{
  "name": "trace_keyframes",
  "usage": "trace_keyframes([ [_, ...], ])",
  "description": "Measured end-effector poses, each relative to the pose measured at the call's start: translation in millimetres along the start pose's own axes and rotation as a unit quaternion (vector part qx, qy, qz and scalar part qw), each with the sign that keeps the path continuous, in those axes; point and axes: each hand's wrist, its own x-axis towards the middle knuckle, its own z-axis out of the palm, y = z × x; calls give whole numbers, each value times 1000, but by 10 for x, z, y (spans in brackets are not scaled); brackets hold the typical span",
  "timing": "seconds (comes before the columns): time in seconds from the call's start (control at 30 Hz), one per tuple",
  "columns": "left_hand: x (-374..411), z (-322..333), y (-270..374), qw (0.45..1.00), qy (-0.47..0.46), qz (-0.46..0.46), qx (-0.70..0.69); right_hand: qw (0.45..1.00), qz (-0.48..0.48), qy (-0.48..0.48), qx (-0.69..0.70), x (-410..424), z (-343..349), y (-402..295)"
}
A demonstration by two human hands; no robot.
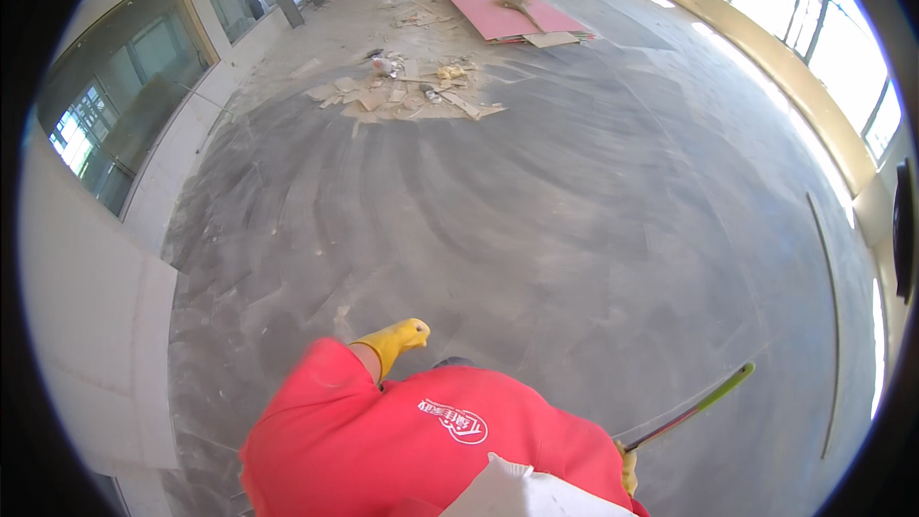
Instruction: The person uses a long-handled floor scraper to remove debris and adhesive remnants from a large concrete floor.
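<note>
My left hand, in a yellow rubber glove, is held out in front of my red shirt. Its fingers are curled into a fist, and I see nothing in it. Low on the right, my right hand is gloved too and partly covered by the shirt. It grips a long thin handle with a green end pointing up and to the right; the handle's other end is hidden behind my body. A white piece of unclear material overlaps the shirt at the bottom.
Ahead on the dusty grey floor lies a heap of broken board and rubbish. Beyond it, a broom rests on pink sheets. A long thin strip lies rightward. A person shows through the far-left window.
</note>
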Motion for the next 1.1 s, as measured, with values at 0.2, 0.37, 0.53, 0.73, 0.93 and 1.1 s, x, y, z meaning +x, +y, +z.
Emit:
trace_keyframes([
  [0.2,1188,187,95,994,-56,58,-79,989,-110,83,51,1091,-318,-1557],
  [0.37,2182,270,1105,994,-89,-37,-50,971,-147,162,96,1495,-670,-2727],
  [0.53,3557,187,2036,992,-118,17,-48,938,-218,241,119,1774,-1057,-3518],
  [0.73,4928,184,3282,994,-65,89,16,908,-248,259,215,2338,-1143,-4019],
  [0.93,5552,490,4776,992,-75,73,-70,887,-269,282,249,3363,-1249,-4556],
  [1.1,6029,248,5074,963,-261,60,-13,934,-215,227,174,4362,-1456,-5616],
])
